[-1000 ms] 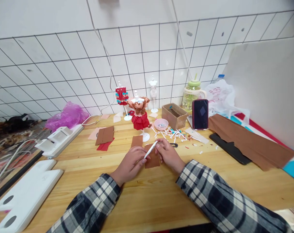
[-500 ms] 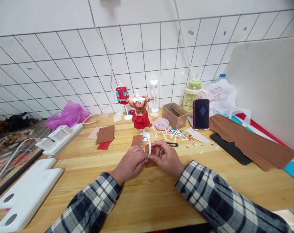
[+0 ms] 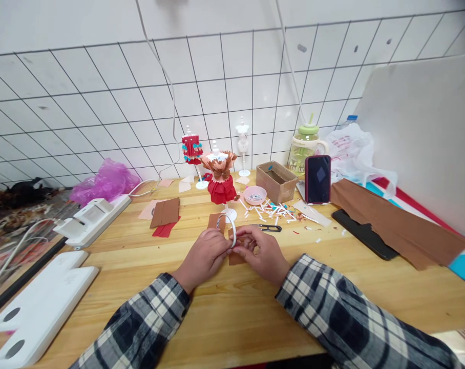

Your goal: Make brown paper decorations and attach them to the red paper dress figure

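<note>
A thin white ring, apparently a narrow roll of tape (image 3: 233,231), stands upright between my hands. My left hand (image 3: 206,252) is closed, its thumb and fingers pinching the roll's lower edge. My right hand (image 3: 263,255) meets it from the other side, fingers bent and fingertips at the roll. Under and behind the hands lie small brown paper pieces (image 3: 237,259), partly hidden. Just beyond stands a mini dress form (image 3: 222,189) in a red skirt with a brown and pink pleated top. Black thread snips (image 3: 270,228) lie beside my right hand.
Behind are a red-dressed form (image 3: 192,149) and a bare white form (image 3: 242,146). A pink dish (image 3: 255,195), cardboard box (image 3: 276,182), paper scraps (image 3: 280,211) and an upright phone (image 3: 317,179) are at right. Brown and red sheets (image 3: 165,212) and a power strip (image 3: 98,223) lie left.
The white ring is tilted slightly differently, showing more of its opening. My hands keep nearly the same places, and the whole view has shifted a little.
</note>
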Demonstrator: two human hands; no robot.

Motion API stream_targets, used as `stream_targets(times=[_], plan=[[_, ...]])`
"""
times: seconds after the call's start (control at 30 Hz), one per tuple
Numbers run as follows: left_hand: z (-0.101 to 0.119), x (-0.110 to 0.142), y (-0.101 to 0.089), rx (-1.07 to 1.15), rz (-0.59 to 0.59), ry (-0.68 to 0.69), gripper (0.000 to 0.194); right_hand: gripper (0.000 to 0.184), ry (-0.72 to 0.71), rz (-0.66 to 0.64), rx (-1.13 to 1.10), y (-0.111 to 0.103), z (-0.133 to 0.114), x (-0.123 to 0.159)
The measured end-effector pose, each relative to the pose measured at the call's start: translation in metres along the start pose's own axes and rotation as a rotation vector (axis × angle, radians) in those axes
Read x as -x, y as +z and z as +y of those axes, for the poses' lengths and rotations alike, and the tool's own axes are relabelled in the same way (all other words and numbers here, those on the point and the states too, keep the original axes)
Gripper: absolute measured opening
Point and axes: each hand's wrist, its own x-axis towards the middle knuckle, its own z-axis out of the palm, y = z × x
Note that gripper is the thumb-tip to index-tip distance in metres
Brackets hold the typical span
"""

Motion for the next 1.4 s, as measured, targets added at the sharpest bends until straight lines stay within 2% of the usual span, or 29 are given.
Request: stream_targets(times=[0.1, 0.37, 0.5, 0.6, 0.7, 1.0, 1.1, 1.27, 1.4], plan=[[0.001, 0.000, -0.001, -0.019, 0.011, 0.018, 0.014, 0.031, 0.013, 0.008, -0.002, 0.000, -0.001, 0.000], [0.001, -0.001, -0.001, -0.047, -0.007, 0.001, 0.017, 0.018, -0.036, -0.017, 0.067, -0.001, 0.000, -0.001], [0.007, 0.000, -0.004, -0.004, -0.024, -0.072, 0.019, 0.029, -0.103, -0.074, 0.143, -0.004, -0.002, -0.002], [0.013, 0.001, -0.009, 0.057, -0.055, -0.096, 0.022, 0.022, -0.189, -0.150, 0.286, -0.007, -0.004, -0.003], [0.014, 0.001, -0.012, 0.135, -0.033, -0.094, 0.024, 0.027, -0.158, -0.155, 0.328, -0.008, -0.004, -0.004], [0.015, -0.003, -0.013, 0.207, -0.004, -0.117, 0.019, 0.036, -0.027, -0.093, 0.055, -0.003, 0.005, -0.005], [0.014, -0.002, -0.014, 0.230, 0.000, -0.123, 0.020, 0.040, 0.056, -0.055, -0.074, -0.002, 0.008, -0.006], [0.010, -0.001, -0.014, 0.253, -0.015, -0.134, 0.021, 0.045, 0.278, 0.020, -0.445, -0.001, 0.012, -0.009], [0.007, -0.001, -0.013, 0.264, -0.022, -0.135, 0.022, 0.047, 0.408, 0.008, -0.710, -0.001, 0.014, -0.012]])
